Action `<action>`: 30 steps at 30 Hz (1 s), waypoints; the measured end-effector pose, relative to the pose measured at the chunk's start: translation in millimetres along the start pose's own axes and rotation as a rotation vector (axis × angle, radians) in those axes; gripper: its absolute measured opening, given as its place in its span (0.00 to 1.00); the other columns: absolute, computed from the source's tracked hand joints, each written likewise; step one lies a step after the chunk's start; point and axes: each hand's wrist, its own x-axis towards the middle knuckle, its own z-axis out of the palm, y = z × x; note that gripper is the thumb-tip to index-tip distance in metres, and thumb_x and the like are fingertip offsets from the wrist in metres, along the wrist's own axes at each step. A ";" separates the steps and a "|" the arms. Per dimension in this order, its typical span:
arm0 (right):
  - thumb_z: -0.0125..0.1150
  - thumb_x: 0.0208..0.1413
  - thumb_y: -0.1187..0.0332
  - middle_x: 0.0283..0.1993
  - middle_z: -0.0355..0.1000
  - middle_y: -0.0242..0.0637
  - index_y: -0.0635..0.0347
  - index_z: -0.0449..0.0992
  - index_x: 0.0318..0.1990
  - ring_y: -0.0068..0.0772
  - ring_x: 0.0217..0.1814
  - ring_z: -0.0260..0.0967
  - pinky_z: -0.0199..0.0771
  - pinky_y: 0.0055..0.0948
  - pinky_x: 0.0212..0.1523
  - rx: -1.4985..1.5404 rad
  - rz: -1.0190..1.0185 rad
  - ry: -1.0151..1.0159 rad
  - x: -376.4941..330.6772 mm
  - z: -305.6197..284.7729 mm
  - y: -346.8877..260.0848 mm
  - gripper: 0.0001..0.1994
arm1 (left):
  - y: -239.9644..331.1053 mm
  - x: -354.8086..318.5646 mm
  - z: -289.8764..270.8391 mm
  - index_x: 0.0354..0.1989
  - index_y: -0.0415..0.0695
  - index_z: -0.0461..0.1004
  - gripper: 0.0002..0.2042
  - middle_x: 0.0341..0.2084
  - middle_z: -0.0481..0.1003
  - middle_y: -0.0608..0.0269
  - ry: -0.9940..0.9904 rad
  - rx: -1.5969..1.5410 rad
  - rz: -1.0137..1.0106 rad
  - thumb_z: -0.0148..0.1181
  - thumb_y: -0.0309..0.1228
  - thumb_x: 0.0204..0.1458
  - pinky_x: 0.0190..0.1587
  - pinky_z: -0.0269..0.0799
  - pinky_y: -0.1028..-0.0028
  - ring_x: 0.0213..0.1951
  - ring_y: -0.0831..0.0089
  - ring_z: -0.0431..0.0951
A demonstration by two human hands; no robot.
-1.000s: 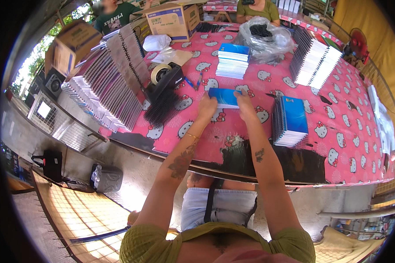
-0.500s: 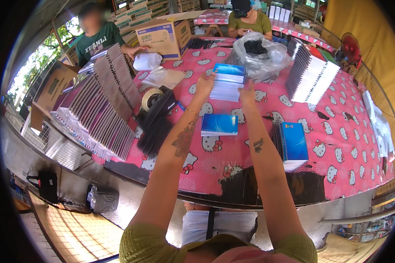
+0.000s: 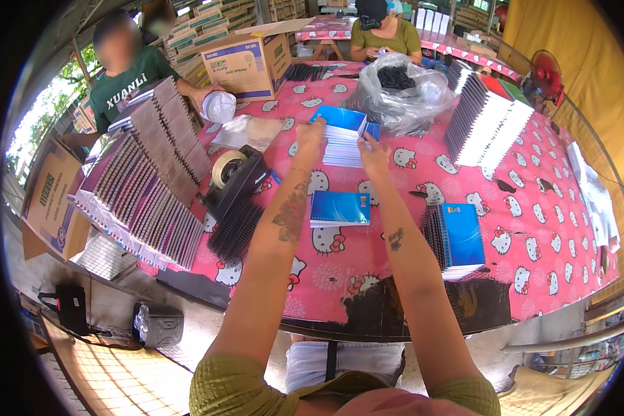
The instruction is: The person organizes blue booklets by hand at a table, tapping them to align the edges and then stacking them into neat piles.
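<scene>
Both arms reach out to a tall stack of small blue-covered notebooks (image 3: 342, 147) on the pink table. My left hand (image 3: 310, 139) is closed on its left edge, near the top cover. At the right edge my right hand (image 3: 374, 154) is closed, with the fingers at a blue cover (image 3: 373, 130) that sticks out past the stack. Nearer me, between my forearms, lies a lower pile of blue spiral notebooks (image 3: 340, 209). To the right of my right forearm stands another blue notebook pile (image 3: 462, 236) with black spiral coils along its left side.
Tall rows of spiral notebooks (image 3: 142, 194) and a black tape dispenser (image 3: 237, 182) stand left, beside black coils (image 3: 234, 232). Beyond are a carton (image 3: 246, 66), a plastic bag of coils (image 3: 402, 97) and white notebooks (image 3: 482, 121). A co-worker's hand (image 3: 206, 93) touches a white roll.
The top notebooks of the held stack have tilted and a blue cover now juts out at its right. The co-worker at the left has turned the white roll.
</scene>
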 end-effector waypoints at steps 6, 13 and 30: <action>0.58 0.60 0.52 0.70 0.51 0.61 0.39 0.67 0.67 0.62 0.70 0.54 0.57 0.45 0.68 0.225 -0.006 -0.053 5.8 10.4 -0.6 0.27 | 1.1 7.6 -36.9 0.40 0.39 0.71 0.14 0.26 0.76 0.58 -0.020 -0.186 -0.083 0.64 0.33 0.49 0.26 0.71 0.65 0.22 0.66 0.76; 0.62 0.54 0.48 0.75 0.40 0.51 0.36 0.65 0.67 0.63 0.73 0.46 0.52 0.62 0.67 -0.111 -0.068 -0.071 -16.0 1.5 -4.5 0.32 | 1.9 -10.9 -40.6 0.47 0.44 0.68 0.20 0.33 0.75 0.59 -0.139 -0.025 -0.125 0.66 0.38 0.50 0.33 0.70 0.61 0.30 0.67 0.76; 0.58 0.56 0.51 0.61 0.65 0.49 0.43 0.79 0.54 0.58 0.62 0.64 0.60 0.59 0.61 -0.057 -0.162 0.215 -14.9 7.7 16.1 0.20 | 2.1 -8.9 -19.8 0.43 0.42 0.65 0.19 0.20 0.64 0.67 -0.161 -0.131 -0.137 0.63 0.37 0.46 0.20 0.64 0.71 0.19 0.75 0.66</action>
